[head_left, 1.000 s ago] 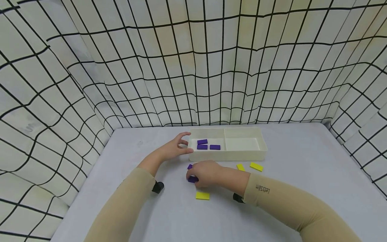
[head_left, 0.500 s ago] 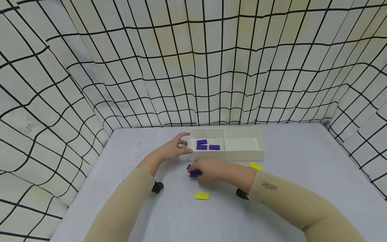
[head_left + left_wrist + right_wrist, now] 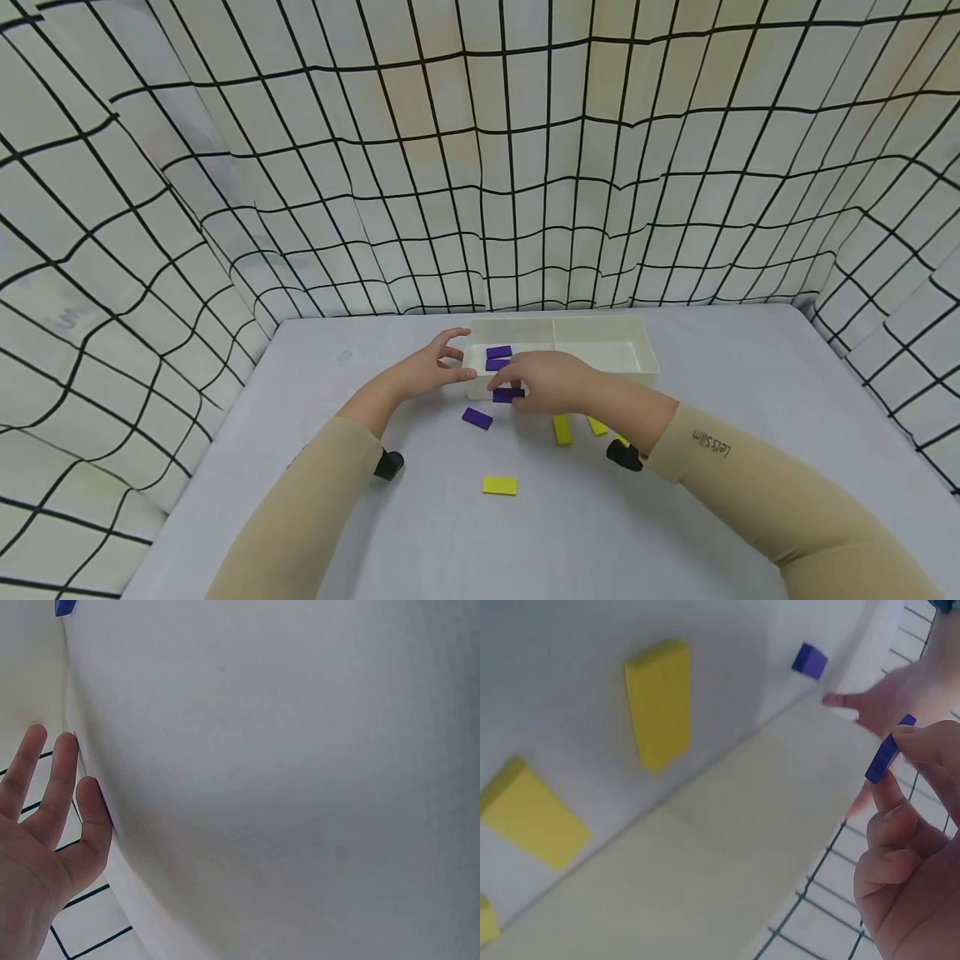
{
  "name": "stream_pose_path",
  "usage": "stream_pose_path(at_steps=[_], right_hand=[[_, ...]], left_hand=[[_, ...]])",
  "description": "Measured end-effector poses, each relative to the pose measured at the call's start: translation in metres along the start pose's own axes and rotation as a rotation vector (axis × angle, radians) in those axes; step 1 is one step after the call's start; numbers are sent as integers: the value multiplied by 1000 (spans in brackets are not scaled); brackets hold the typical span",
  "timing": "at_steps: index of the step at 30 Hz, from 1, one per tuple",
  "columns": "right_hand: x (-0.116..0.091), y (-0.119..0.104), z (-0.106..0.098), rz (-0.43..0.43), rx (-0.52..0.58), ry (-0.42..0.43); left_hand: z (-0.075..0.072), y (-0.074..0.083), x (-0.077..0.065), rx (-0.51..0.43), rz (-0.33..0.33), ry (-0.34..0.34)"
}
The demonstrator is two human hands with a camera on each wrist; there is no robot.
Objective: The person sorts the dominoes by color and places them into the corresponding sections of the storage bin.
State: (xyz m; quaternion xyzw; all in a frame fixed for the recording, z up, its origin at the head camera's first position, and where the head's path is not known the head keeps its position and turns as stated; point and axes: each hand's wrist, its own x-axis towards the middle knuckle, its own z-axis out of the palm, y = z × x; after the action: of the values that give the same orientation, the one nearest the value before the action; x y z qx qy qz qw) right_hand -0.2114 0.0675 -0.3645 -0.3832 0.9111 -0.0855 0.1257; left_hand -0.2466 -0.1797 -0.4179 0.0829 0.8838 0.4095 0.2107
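Note:
My right hand point(image 3: 551, 379) pinches a purple block point(image 3: 508, 395) between thumb and fingertips, over the near wall of the white two-part box point(image 3: 600, 354). In the right wrist view this held block point(image 3: 889, 750) stands edge-on between thumb and finger, the other fingers folded below. My left hand point(image 3: 435, 367) spreads its fingers at the box's left end, thumb at the near corner. The left wrist view shows those fingers point(image 3: 61, 787) mostly straight. Two purple blocks point(image 3: 498, 352) show in the left compartment; my right hand covers that compartment's near part.
Another purple block point(image 3: 477, 418) lies on the table in front of the box. Several yellow blocks lie nearby: one yellow block point(image 3: 562, 429) below my right hand, others partly behind the forearm, and a single yellow block point(image 3: 499, 486) nearer me. Black netting point(image 3: 517, 175) surrounds the table.
My right hand has lifted a purple block off the table and carried it away from me to the box's near wall. The left hand stays in place.

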Motion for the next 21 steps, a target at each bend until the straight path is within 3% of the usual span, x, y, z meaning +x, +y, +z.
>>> stream_pose_path(at_steps=[11, 21], right_hand=[[-1, 32, -30, 71, 82, 51], [11, 44, -31, 114, 56, 32]], left_hand=[[-1, -2, 1, -3, -9, -7], [-1, -2, 2, -11, -14, -4]])
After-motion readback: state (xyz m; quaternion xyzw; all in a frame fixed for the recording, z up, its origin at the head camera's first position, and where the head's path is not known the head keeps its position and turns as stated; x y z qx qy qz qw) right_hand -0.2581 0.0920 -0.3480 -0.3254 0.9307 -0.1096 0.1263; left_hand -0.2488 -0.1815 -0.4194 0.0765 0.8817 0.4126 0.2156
